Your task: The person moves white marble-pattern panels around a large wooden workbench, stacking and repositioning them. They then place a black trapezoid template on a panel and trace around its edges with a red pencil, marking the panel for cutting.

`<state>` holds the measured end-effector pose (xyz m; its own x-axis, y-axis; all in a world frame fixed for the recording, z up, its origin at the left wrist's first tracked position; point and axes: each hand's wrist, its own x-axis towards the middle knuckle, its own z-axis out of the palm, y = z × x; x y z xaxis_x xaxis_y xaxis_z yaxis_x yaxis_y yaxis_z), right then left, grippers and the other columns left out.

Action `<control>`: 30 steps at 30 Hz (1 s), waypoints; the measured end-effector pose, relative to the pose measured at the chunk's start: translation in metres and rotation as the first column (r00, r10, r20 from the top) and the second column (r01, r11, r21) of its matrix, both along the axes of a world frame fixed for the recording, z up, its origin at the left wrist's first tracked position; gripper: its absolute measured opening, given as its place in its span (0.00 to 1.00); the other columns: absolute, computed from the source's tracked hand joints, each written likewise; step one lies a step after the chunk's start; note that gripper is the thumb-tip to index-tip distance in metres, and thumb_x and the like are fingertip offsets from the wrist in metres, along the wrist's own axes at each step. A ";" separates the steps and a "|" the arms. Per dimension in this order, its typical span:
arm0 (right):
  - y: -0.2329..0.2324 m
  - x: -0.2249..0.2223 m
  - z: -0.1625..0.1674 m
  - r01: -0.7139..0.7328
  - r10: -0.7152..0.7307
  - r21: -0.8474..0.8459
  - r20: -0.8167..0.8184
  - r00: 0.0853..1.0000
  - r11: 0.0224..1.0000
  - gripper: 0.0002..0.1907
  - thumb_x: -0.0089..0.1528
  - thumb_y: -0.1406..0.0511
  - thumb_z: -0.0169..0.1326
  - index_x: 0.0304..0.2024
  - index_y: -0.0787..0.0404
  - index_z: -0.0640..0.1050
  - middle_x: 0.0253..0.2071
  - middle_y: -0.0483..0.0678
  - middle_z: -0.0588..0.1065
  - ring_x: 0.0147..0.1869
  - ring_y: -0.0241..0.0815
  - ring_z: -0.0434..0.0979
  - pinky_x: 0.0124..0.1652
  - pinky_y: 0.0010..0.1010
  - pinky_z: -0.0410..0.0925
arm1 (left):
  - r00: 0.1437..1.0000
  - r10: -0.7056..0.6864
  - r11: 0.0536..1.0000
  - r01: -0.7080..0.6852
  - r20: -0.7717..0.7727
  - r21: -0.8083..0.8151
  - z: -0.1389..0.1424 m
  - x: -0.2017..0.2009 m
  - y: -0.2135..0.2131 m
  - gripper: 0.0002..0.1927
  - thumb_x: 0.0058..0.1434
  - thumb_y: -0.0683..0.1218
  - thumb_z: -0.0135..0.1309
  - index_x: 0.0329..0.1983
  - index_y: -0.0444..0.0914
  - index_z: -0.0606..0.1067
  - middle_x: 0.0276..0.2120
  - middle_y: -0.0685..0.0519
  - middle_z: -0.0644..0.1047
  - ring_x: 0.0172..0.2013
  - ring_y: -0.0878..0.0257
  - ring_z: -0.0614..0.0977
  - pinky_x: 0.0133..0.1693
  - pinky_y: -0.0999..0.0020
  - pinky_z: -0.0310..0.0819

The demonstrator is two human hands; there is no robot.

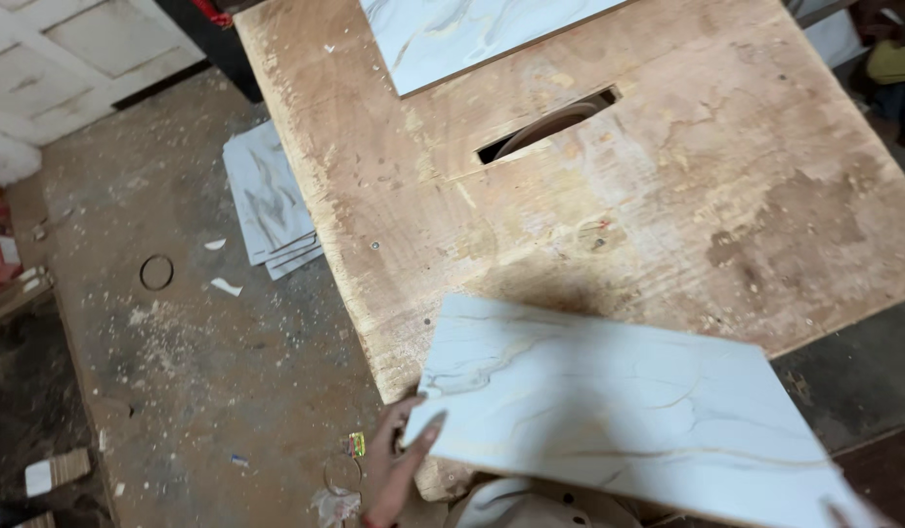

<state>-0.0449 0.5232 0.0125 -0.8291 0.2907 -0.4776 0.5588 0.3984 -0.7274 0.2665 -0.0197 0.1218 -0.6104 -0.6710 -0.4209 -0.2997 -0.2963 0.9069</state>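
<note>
The marble-look panel (619, 411) sat at the near edge of the plywood surface (667, 196), pale with thin brown veins, lying roughly flat with its long axis running from near-left to lower-right, a bit slanted against the surface's own edges. Its near part hung out past the surface edge toward the person. The left hand (394, 464) had the grip closed on the panel's near-left corner, thumb on top and the fingers tucked under where I couldn't see them. The right hand was barely there, just a sliver at the bottom right corner, so I couldn't tell what its grip was doing. Ahead of the panel was a stretch of bare dusty plywood, then the slot (548, 125) cut in the surface with the curved saw blade (545, 127) showing in it. Beyond that another pale panel (462, 34) lay at the far end, running off the top of the view. So the open room was mostly that patch between the held panel and the slot. Down on the floor (179, 342) to the left lay a stack of similar panels (269, 200) just beside the surface's left edge, plus sawdust, little white chips and a ring-shaped mark (156, 272).
</note>
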 end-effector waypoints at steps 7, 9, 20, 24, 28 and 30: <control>-0.031 -0.039 0.061 -0.225 0.138 -0.119 -0.498 0.856 0.967 0.19 0.74 0.65 0.65 0.39 0.73 0.69 0.32 0.47 0.65 0.36 0.37 0.64 0.40 0.28 0.61 | 0.966 -0.111 0.982 0.071 -0.234 -0.174 0.042 -0.106 -0.042 0.47 0.54 0.48 0.62 0.75 0.37 0.56 0.73 0.42 0.59 0.71 0.47 0.65 0.69 0.47 0.60; -0.056 -0.074 0.061 -0.305 0.368 0.210 -0.625 0.688 0.929 0.21 0.74 0.66 0.65 0.37 0.72 0.68 0.31 0.46 0.63 0.35 0.35 0.62 0.40 0.26 0.60 | 0.903 -0.188 0.953 0.072 -0.386 -0.294 0.023 -0.158 -0.055 0.47 0.58 0.50 0.65 0.76 0.34 0.57 0.73 0.39 0.60 0.74 0.45 0.61 0.73 0.48 0.57; -0.152 -0.127 -0.001 -0.235 0.545 0.732 -0.217 0.810 0.640 0.39 0.52 0.47 0.77 0.53 0.67 0.82 0.40 0.63 0.77 0.53 0.64 0.70 0.52 0.51 0.67 | 0.595 -0.439 0.244 0.800 0.673 -0.548 -0.104 -0.259 -0.084 0.71 0.36 0.68 0.77 0.77 0.41 0.51 0.74 0.31 0.47 0.74 0.35 0.48 0.71 0.41 0.41; -0.149 -0.132 -0.016 -0.158 0.440 0.630 -0.320 0.839 0.761 0.31 0.53 0.50 0.75 0.43 0.68 0.82 0.36 0.58 0.75 0.53 0.56 0.69 0.58 0.50 0.67 | 0.627 -0.500 0.247 0.764 0.597 -0.596 -0.114 -0.235 -0.078 0.80 0.19 0.68 0.78 0.77 0.46 0.52 0.74 0.31 0.45 0.74 0.35 0.47 0.73 0.46 0.43; -0.159 -0.189 -0.022 -0.152 0.412 0.590 -0.337 0.847 0.793 0.31 0.55 0.52 0.76 0.47 0.70 0.82 0.46 0.60 0.70 0.54 0.58 0.69 0.51 0.52 0.67 | 0.674 -0.519 0.293 0.719 0.527 -0.630 -0.123 -0.279 -0.086 0.79 0.19 0.68 0.78 0.78 0.47 0.55 0.76 0.31 0.45 0.75 0.34 0.48 0.72 0.48 0.49; -0.163 -0.218 -0.022 -0.148 0.383 0.544 -0.349 0.855 0.826 0.31 0.55 0.53 0.76 0.48 0.70 0.82 0.50 0.61 0.68 0.58 0.59 0.68 0.51 0.53 0.67 | 0.713 -0.513 0.296 0.669 0.478 -0.682 -0.129 -0.298 -0.088 0.78 0.20 0.68 0.78 0.77 0.45 0.55 0.75 0.29 0.46 0.75 0.33 0.48 0.72 0.45 0.49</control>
